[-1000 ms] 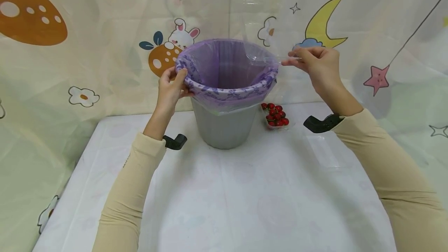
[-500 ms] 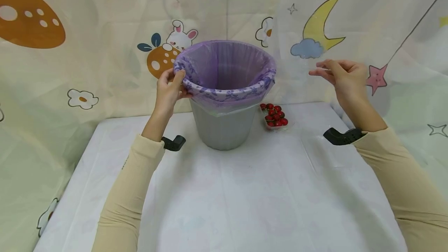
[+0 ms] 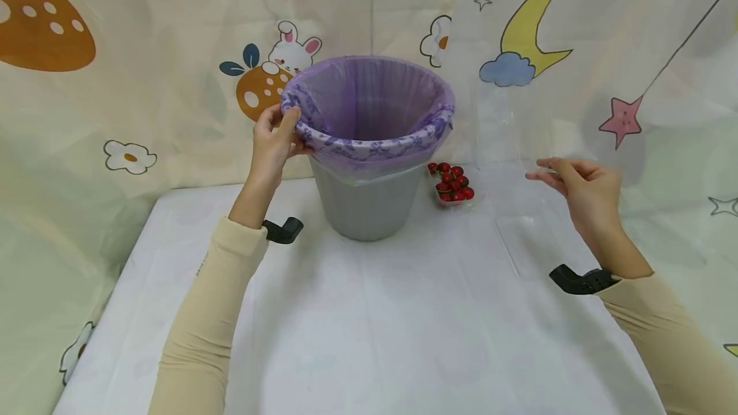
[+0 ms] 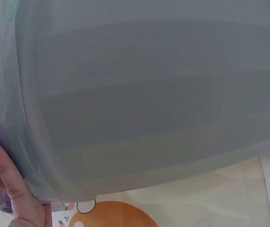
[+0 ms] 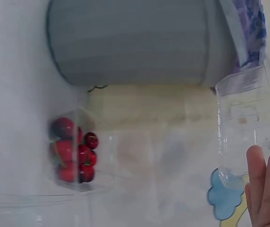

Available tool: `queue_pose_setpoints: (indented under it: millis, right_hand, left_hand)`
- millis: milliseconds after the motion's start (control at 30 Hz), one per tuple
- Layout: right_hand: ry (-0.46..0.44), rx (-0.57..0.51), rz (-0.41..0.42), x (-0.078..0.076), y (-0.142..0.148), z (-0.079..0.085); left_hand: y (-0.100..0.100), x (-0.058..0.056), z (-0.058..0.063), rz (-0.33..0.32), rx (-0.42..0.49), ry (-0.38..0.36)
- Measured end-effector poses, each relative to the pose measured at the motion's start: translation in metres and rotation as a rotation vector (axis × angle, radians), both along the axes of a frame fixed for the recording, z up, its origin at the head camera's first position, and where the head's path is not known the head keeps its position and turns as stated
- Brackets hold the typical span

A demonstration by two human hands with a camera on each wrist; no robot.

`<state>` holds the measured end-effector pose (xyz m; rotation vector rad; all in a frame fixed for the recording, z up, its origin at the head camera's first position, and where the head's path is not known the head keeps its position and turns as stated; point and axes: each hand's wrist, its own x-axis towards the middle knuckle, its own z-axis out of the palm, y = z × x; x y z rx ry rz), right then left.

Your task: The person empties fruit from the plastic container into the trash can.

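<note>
A grey trash bin (image 3: 369, 210) stands upright at the back of the table, lined with a purple bag (image 3: 380, 149) whose patterned edge folds over the rim. My left hand (image 3: 272, 141) grips that rim at its left side, thumb on top and fingers outside. To the right of the bin, my right hand (image 3: 590, 194) pinches the edge of a clear plastic container (image 5: 241, 118) and holds it up off the table. The container is nearly invisible in the head view but plain in the right wrist view.
Red cherries (image 3: 452, 183) sit in a clear tray beside the bin's right side. Another clear plastic piece (image 3: 521, 245) lies on the white table (image 3: 369, 325), in front of my right hand. A printed curtain (image 3: 190, 82) hangs right behind the table.
My right hand has moved away from the bin's rim, rightward and then down toward the table, with the clear container in it. My left hand has kept its place on the rim.
</note>
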<state>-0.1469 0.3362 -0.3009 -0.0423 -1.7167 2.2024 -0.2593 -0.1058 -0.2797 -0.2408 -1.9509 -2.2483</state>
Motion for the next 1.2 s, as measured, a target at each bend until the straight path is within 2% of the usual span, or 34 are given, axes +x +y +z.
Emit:
queue_pose_setpoints:
  millis: [200,367,567,700,933,1200]
  right_hand:
    - [-0.050,-0.039,0.007,0.011,0.005,-0.028]
    - [-0.077,-0.051,0.060,0.020,0.000,-0.053]
    - [-0.181,0.066,0.111,0.038,-0.010,-0.099]
    - [-0.247,0.124,0.134,0.049,-0.017,-0.120]
    - [-0.296,0.194,0.196,0.063,-0.028,-0.131]
    - [-0.328,0.260,0.195,0.073,-0.033,-0.142]
  left_hand:
    - [0.001,0.000,0.001,0.003,0.008,-0.013]
    - [0.000,0.000,0.001,0.003,0.013,-0.021]
    - [0.001,-0.001,0.002,0.010,0.018,-0.031]
    - [0.001,-0.002,0.002,0.016,0.024,-0.038]
    - [0.000,-0.003,0.004,0.036,0.037,-0.039]
    - [0.002,-0.002,0.003,0.027,0.040,-0.048]
